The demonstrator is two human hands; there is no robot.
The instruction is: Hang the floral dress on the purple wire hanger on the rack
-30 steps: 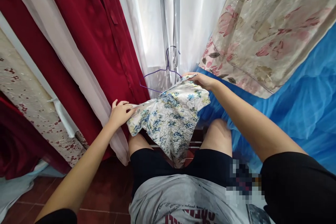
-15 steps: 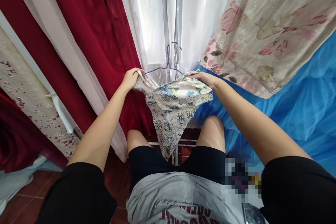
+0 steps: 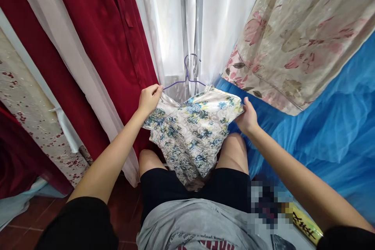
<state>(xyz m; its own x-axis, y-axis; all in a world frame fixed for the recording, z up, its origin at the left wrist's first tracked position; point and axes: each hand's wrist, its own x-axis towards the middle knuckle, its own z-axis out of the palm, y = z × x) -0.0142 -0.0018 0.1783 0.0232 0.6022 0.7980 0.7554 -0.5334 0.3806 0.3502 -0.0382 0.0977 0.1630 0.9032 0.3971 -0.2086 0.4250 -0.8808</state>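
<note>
A floral blouse (image 3: 195, 129) in cream, blue and yellow hangs in front of my knees on a purple wire hanger (image 3: 187, 79). My left hand (image 3: 150, 99) pinches the blouse's shoulder at the hanger's left end. At the opposite side, my right hand (image 3: 247, 116) grips the edge of the short sleeve and pulls it outward; its fingertips are partly behind the cloth. The hanger's hook points up, in front of the white curtain. The lower part of the blouse drapes down between my thighs.
Red curtains (image 3: 96, 47) hang on the left and a white curtain (image 3: 170, 19) straight ahead. On the right are a pink-flowered cloth (image 3: 281, 47) and blue gauzy fabric (image 3: 316, 136). A yellow packet (image 3: 304, 224) lies beside my right hip. Red tiles (image 3: 125, 203) cover the floor.
My right hand has shifted from the blouse's shoulder outward and down to its sleeve edge. The blouse is spread wider, showing more of its front. My left hand has moved slightly right and down.
</note>
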